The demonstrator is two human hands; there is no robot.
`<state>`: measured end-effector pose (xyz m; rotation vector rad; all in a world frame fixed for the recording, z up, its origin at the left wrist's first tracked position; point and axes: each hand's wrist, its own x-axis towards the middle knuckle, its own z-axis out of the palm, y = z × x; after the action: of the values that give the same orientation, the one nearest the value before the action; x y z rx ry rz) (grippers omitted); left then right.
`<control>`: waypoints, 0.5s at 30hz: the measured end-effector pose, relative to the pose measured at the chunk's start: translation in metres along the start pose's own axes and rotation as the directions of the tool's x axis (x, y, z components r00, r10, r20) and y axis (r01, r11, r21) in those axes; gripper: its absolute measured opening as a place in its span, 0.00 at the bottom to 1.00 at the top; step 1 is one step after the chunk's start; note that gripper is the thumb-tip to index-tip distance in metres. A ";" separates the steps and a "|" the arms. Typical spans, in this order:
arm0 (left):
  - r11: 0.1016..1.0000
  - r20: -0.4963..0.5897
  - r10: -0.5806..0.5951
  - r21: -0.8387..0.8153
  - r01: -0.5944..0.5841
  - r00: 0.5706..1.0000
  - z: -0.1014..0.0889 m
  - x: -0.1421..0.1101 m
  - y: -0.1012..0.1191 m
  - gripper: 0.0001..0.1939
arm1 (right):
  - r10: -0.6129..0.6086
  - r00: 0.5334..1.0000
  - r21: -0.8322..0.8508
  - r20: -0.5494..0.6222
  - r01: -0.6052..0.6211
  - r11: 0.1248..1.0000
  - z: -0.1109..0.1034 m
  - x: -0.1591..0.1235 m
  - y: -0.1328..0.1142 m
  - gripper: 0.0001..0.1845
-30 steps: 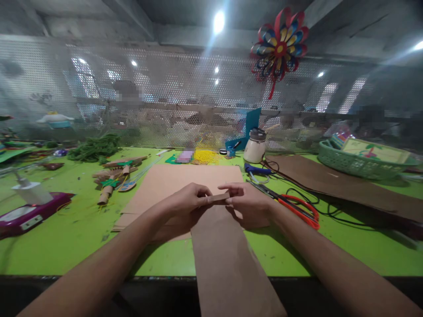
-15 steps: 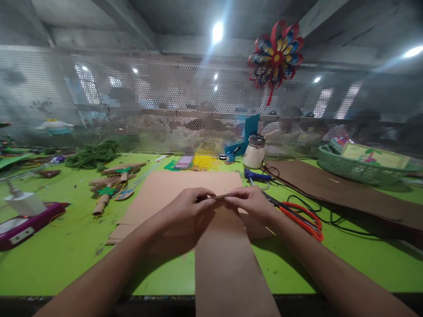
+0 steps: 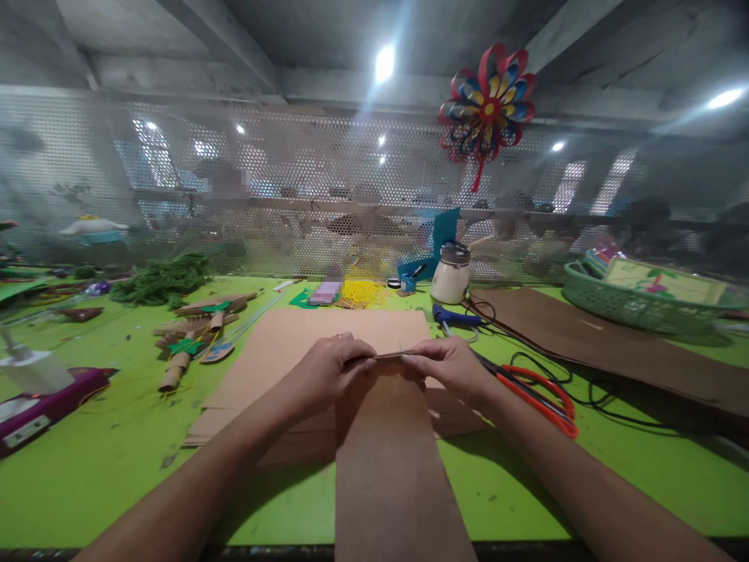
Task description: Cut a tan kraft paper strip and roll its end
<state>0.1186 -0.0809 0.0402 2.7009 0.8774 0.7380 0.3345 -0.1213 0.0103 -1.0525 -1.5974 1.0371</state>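
Observation:
A long strip of brown paper (image 3: 398, 468) hangs from my fingers toward the table's near edge. My left hand (image 3: 331, 371) pinches the left end of its folded or rolled top edge. The right end of that edge is pinched by my right hand (image 3: 450, 365), thumb below and fingers on top. Whether the edge is folded or rolled I cannot make out. Beneath and behind the hands lies a stack of tan paper sheets (image 3: 281, 343). Scissors with orange handles (image 3: 541, 394) rest beside my right forearm.
A blue glue gun (image 3: 456, 316) and a white jar (image 3: 450, 279) stand beyond my right hand. Dark brown sheets (image 3: 585, 336) and a green basket (image 3: 644, 308) are at the right. Cardboard figures (image 3: 187, 343) and a purple power strip (image 3: 52, 410) lie left. Black cable loops across the right.
My left hand has shifted slightly along the strip's top edge, which now stretches a little wider between the hands. The camera view has tilted slightly.

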 end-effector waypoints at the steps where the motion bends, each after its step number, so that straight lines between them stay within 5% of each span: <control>1: 1.000 -0.012 0.016 0.016 -0.015 1.000 0.000 0.000 0.000 0.10 | -0.007 1.000 0.001 0.006 0.007 1.000 0.000 0.000 0.000 0.14; 15: 0.982 -0.079 0.175 0.087 -0.168 0.981 0.007 -0.001 -0.007 0.10 | -0.160 0.986 -0.125 0.048 0.164 0.978 -0.001 -0.002 -0.001 0.11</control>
<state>0.1184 -0.0758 0.0317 2.8620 0.7115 0.8796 0.3352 -0.1231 0.0113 -0.9742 -1.7689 0.8580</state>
